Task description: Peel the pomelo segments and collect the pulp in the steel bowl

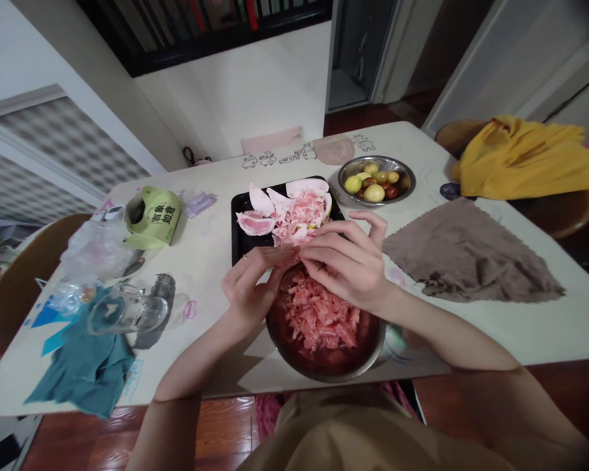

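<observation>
From my remote seat I see both hands meeting over the middle of the table point(520, 320). My left hand point(248, 281) and right hand point(348, 261) are both pinched onto one pink fruit piece point(287, 255). The left holds it from below with fingers curled, and the right comes over the top with its fingertips point(319, 243) pressed on it. The fingers cover most of it, so I can't say for sure whether skin is still on it.

The piece hangs just above the far rim of a large steel bowl point(294, 363), which sits at the near table edge and holds a heap of shredded pink pulp point(321, 317). Directly behind the hands lies a black tray point(240, 239) piled with pale peel and pink segments point(294, 209).

To the right of the tray stands a small steel bowl point(407, 176) of green, yellow and reddish fruits, and nearer me a brown cloth point(466, 252) lies flat. A yellow cloth point(525, 154) is draped over the chair on the far right. On the left are a glass jug point(127, 311) lying on its side, a teal cloth point(88, 366), a crumpled plastic bag point(95, 248) and a green package point(154, 216).
</observation>
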`<move>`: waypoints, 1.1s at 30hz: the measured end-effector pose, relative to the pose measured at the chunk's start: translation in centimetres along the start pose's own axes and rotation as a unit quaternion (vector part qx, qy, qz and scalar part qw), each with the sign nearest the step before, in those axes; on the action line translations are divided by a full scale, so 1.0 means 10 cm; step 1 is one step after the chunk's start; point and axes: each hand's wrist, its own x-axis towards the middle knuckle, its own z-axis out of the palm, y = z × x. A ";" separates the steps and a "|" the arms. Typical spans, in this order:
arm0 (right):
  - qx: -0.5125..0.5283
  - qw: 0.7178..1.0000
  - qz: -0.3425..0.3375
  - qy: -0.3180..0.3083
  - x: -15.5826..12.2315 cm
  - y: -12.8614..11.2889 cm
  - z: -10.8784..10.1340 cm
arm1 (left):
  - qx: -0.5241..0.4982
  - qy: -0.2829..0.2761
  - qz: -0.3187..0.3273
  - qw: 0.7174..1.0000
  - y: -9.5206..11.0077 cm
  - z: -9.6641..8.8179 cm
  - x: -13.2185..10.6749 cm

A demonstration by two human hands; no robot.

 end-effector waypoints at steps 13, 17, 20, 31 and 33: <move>-0.021 0.999 -0.028 0.008 0.05 -0.03 -0.01 | -0.018 -0.053 0.107 0.993 -0.04 -0.03 -0.08; 0.003 1.000 -0.006 0.022 0.05 -0.02 -0.03 | -0.047 0.007 0.105 0.993 -0.05 0.04 -0.10; 0.027 0.999 0.019 0.020 0.06 -0.01 -0.06 | -0.070 0.050 0.055 0.995 -0.03 0.08 -0.09; 0.036 0.994 0.094 0.032 0.07 0.10 -0.01 | -0.172 0.060 -0.098 0.978 0.09 0.08 -0.03; 0.033 0.992 0.120 0.013 0.04 0.25 0.12 | -0.188 0.050 -0.124 0.973 0.07 0.09 -0.04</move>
